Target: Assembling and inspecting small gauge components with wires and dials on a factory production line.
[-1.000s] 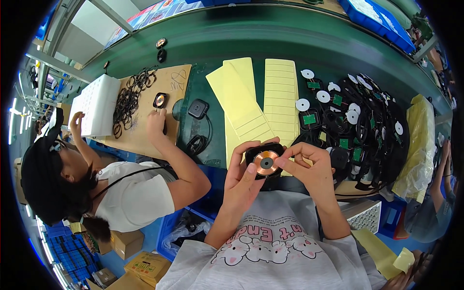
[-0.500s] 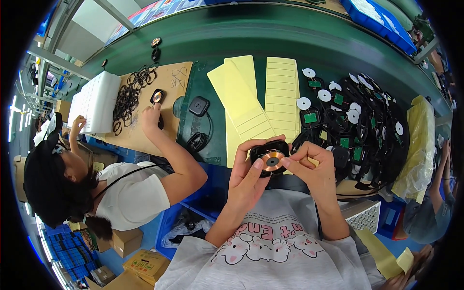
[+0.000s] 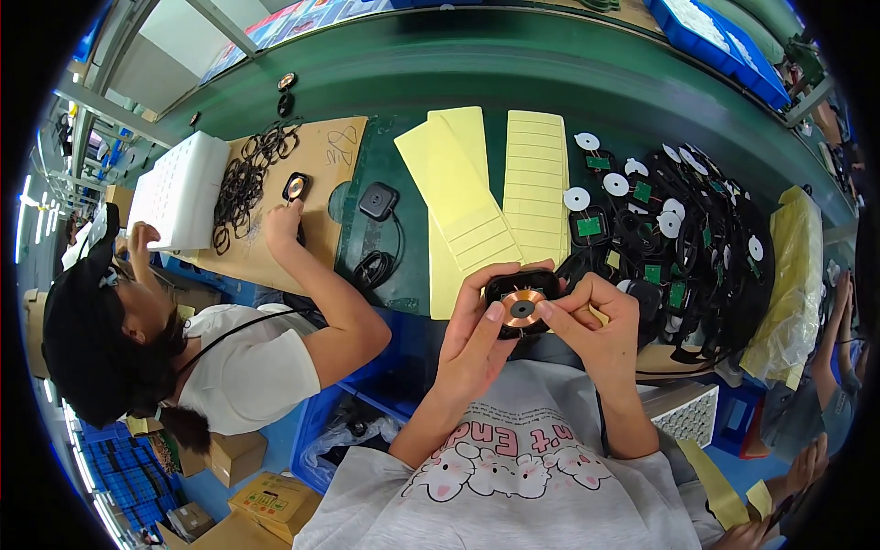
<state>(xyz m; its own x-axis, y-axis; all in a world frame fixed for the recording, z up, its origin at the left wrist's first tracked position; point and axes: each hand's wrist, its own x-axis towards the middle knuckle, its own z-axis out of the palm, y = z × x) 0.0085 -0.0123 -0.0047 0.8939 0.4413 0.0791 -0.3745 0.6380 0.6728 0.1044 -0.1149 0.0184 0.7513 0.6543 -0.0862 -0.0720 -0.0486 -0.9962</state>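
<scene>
Both my hands hold a small black square housing [image 3: 527,291] with a round copper coil [image 3: 520,305] on top, just above my shirt at the table's near edge. My left hand [image 3: 469,341] grips its left side, thumb on the coil's rim. My right hand [image 3: 596,328] pinches its right side, thumb tip touching the coil. Behind it lie yellow label sheets [image 3: 483,197]. A heap of black housings, white discs and green boards [image 3: 686,234] lies to the right.
A person in a black cap [image 3: 81,337] sits at my left, one hand [image 3: 282,223] by a black part on a cardboard sheet [image 3: 321,174] with black rings and white foam [image 3: 180,191]. A black unit with cable [image 3: 378,202] lies on the green table. Yellow bag [image 3: 790,275] at right.
My hands have turned the housing and shifted it slightly right, thumbs now pressing on the coil. The person's hand at left stays by the black part on the cardboard.
</scene>
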